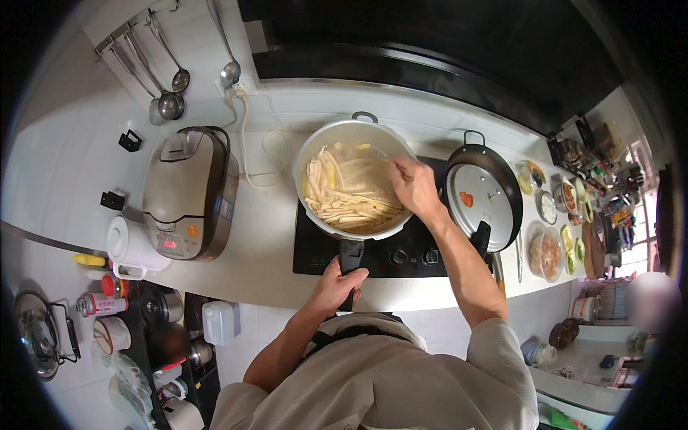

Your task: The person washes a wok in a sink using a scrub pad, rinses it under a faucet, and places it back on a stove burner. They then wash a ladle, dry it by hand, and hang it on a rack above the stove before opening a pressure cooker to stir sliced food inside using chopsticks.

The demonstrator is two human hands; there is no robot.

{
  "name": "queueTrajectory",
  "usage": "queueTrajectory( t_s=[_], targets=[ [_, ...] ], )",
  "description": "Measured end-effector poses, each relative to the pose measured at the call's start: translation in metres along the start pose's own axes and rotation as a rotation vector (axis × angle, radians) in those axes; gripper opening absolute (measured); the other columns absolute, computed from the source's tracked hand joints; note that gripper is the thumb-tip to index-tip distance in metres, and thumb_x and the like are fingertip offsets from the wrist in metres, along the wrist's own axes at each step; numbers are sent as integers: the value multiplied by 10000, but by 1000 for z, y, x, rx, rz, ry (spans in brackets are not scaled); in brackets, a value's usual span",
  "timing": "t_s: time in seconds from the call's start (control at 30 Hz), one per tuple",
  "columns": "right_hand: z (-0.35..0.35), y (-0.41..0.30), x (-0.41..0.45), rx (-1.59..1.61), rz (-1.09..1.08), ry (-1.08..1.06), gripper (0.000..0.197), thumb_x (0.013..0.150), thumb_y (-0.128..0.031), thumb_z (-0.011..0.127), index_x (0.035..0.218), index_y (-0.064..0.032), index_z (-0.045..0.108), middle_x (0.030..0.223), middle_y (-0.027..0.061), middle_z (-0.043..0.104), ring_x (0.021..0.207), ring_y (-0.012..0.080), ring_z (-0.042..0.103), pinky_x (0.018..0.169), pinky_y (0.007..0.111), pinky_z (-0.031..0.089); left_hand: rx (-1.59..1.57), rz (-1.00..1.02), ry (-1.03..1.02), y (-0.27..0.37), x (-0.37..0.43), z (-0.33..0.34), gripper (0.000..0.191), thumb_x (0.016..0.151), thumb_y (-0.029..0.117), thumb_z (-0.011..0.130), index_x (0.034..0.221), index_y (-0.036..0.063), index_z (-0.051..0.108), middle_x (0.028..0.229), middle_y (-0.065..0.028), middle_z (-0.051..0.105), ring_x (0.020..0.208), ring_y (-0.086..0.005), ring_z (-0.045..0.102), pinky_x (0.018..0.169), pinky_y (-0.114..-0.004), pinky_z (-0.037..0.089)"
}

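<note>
A large metal pot [350, 180] stands on the black gas stove [376, 258], with pale, long strips of food [349, 207] in cloudy liquid. My left hand [336, 285] is closed around the pot's black handle [352, 258] at the near side. Over the pot's right rim, my right hand [414, 183] is closed with its fingers curled; whatever it may hold is hidden from view. To the right of that hand lies a metal pot lid [475, 188] with a black handle, inside a dark frying pan [513, 183].
Left of the stove are a rice cooker [180, 188] and a white jug [126, 242]. Ladles [171, 106] hang on the wall. On the right of the counter stand bowls of food [545, 255] and a cutting board [594, 244]. A range hood [430, 43] overhangs the back.
</note>
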State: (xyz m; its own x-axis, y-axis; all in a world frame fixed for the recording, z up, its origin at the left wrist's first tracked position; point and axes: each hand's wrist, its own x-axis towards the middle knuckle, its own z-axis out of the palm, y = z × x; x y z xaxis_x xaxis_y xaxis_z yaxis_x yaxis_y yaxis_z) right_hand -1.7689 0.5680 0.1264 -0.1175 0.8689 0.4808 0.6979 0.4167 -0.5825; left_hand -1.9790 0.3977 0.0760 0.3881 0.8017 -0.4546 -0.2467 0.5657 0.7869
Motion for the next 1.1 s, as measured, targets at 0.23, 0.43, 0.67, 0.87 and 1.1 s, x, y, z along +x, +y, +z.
queueTrajectory(
  t_s=[0.23, 0.43, 0.67, 0.87, 1.1],
  targets=[
    [-9, 9, 26, 358, 511, -138, 244, 920, -185, 622, 991, 35, 702, 777, 178, 719, 662, 246, 723, 635, 367, 549, 4, 10, -13, 2, 1, 2, 282, 949, 156, 658, 1031, 55, 409, 629, -23, 533, 493, -123, 526, 469, -300, 452],
    [-45, -57, 25, 230, 346, -123, 235, 964, -168, 625, 1021, 45, 707, 867, 79, 710, 696, 139, 651, 638, 280, 540, -7, 15, -43, 3, 0, 0, 239, 946, 129, 648, 996, 100, 416, 669, -7, 510, 510, -136, 531, 473, -319, 452],
    [-13, -43, -11, 402, 44, -540, 231, 950, -171, 683, 1084, 12, 728, 882, 98, 726, 747, 134, 659, 701, 293, 550, 24, 22, -49, 2, -1, 2, 222, 942, 119, 643, 981, 103, 425, 671, 0, 508, 509, -137, 531, 470, -320, 445],
    [-23, 0, 16, 598, 404, -366, 245, 959, -175, 664, 1063, 40, 717, 854, 73, 714, 704, 133, 668, 660, 265, 550, -53, 20, -23, 2, -1, 3, 242, 918, 119, 648, 866, 102, 412, 632, 6, 483, 478, -116, 509, 440, -303, 435],
    [-41, 17, 18, 568, 497, -245, 250, 968, -178, 647, 1065, 48, 692, 919, 96, 709, 720, 148, 679, 663, 268, 568, -53, -13, -8, 6, -2, 6, 238, 920, 130, 662, 925, 116, 424, 648, -1, 506, 485, -125, 518, 443, -309, 434]
  ],
)
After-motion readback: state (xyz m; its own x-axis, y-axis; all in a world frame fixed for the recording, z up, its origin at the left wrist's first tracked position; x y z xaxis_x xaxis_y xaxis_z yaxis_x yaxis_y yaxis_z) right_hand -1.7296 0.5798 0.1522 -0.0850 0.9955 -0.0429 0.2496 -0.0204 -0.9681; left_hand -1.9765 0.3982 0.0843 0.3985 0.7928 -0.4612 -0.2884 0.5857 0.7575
